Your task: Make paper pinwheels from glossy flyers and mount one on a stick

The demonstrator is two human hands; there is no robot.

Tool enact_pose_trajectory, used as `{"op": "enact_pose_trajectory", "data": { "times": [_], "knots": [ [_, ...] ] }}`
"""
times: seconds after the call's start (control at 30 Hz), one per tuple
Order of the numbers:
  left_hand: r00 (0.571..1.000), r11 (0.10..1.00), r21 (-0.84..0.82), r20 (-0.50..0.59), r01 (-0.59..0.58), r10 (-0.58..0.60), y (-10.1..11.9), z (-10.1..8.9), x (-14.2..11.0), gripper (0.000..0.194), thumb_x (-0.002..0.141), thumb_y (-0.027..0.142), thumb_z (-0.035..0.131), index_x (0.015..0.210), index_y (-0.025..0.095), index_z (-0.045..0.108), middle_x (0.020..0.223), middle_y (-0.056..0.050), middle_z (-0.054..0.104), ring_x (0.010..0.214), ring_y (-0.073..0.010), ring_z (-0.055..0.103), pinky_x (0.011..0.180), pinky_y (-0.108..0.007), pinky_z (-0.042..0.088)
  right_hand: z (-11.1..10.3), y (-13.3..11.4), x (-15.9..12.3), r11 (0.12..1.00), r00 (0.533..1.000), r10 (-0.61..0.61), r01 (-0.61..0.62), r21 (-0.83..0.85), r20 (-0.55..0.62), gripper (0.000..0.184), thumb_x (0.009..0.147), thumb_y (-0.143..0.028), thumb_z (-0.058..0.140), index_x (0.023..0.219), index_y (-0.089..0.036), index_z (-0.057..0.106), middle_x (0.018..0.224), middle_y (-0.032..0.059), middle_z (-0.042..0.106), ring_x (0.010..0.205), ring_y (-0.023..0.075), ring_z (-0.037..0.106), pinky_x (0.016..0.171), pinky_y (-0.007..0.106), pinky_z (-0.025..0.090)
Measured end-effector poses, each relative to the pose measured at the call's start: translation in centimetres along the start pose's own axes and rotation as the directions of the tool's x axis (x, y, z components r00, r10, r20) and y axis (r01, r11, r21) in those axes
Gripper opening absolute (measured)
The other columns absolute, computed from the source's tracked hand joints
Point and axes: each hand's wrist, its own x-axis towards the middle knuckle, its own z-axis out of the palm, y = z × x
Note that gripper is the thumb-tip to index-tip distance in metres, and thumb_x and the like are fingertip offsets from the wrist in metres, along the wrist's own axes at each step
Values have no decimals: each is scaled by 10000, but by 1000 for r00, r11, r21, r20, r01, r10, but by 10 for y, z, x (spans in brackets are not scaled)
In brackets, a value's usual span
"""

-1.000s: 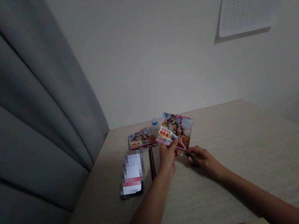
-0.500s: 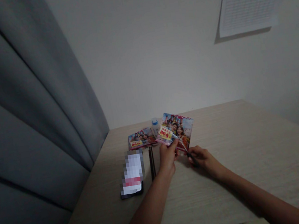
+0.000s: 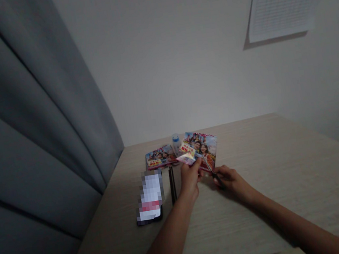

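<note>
Travel flyer point(image 3: 203, 149) pinched at curled corner by left hand point(image 3: 191, 179); right hand point(image 3: 232, 183) closed around scissors point(image 3: 212, 171), blades against paper.

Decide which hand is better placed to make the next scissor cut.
Right, probably: the right hand holds the scissors, blades at the flyer, while the left hand grips its flap.

Our left hand point(image 3: 191, 180) pinches the yellow-labelled corner of a glossy flyer point(image 3: 205, 149), which curls away from the sheet, while our right hand point(image 3: 232, 183) grips dark-handled scissors point(image 3: 214, 174), their blades at the flyer's lower edge.
</note>
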Motion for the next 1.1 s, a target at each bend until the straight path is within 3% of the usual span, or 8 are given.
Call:
{"op": "enact_pose_trajectory", "data": {
  "times": [0.17, 0.3, 0.47, 0.63, 0.73, 0.9, 1.0, 1.1],
  "knots": [
    [999, 999, 7, -1, -36, 36, 0, -2, 1, 435, 604, 473, 848, 739, 170, 567, 535, 63, 546, 382, -42, 428, 351, -151, 227, -1, -1, -2, 999, 1000, 8, -8, -45, -10, 322, 791, -482, 659, 975, -224, 715, 901, 57, 648, 836, 212, 610, 751, 326, 498],
    [998, 998, 16, -17, -55, 55, -1, -5, 3, 448, 585, 486, 853, 731, 170, 570, 535, 65, 546, 374, -36, 422, 348, -147, 215, -3, -3, -2, 1000, 1000, 23, -23, -10, 2, 331, 781, -474, 668, 985, -217, 715, 879, 56, 648, 778, 195, 605, 705, 317, 492],
    [998, 997, 40, -24, -61, 62, -1, -9, 7, 426, 608, 485, 837, 753, 156, 609, 590, 28, 607, 383, -40, 441, 352, -153, 213, -7, -5, -2, 987, 996, 47, -58, 148, 75, 358, 801, -502, 649, 986, -199, 694, 796, 26, 618, 653, 150, 566, 599, 275, 459],
    [998, 996, 76, -54, -40, 44, -1, -13, 9, 410, 619, 471, 827, 774, 155, 617, 609, 22, 619, 403, -41, 448, 376, -152, 238, -16, -12, -6, 929, 974, 25, -106, 355, 225, 343, 806, -487, 684, 964, -184, 672, 754, -3, 570, 590, 118, 520, 553, 253, 407],
    [998, 995, 89, -46, -34, 38, 0, -15, 9, 410, 612, 468, 834, 765, 156, 617, 588, 29, 604, 400, -41, 444, 379, -152, 230, -22, -17, -9, 910, 973, 23, -115, 397, 228, 353, 776, -485, 711, 955, -186, 662, 703, -17, 546, 573, 120, 495, 526, 246, 374],
    [999, 992, 126, -24, -27, 30, 5, -18, 7, 405, 624, 467, 829, 786, 152, 632, 620, 8, 636, 400, -41, 449, 377, -154, 209, -31, -19, -9, 942, 991, -5, -40, 334, 132, 345, 776, -482, 703, 951, -186, 673, 690, -10, 550, 585, 134, 495, 527, 254, 378],
    [1000, 987, 160, 0, -13, 13, 9, -20, 6, 394, 630, 461, 823, 790, 151, 640, 621, 4, 646, 401, -45, 452, 377, -157, 214, -37, -15, -4, 968, 997, -63, 71, 242, -40, 377, 780, -500, 696, 994, -189, 694, 779, 24, 607, 676, 167, 560, 610, 280, 444],
    [1000, 981, 196, 26, -2, -3, 10, -19, 5, 378, 639, 455, 816, 783, 151, 644, 584, 18, 625, 398, -50, 449, 378, -160, 231, -42, -8, 1, 980, 977, -65, 101, 172, -205, 426, 793, -530, 670, 1060, -199, 690, 837, 46, 645, 750, 199, 609, 679, 309, 483]
  ]
}}
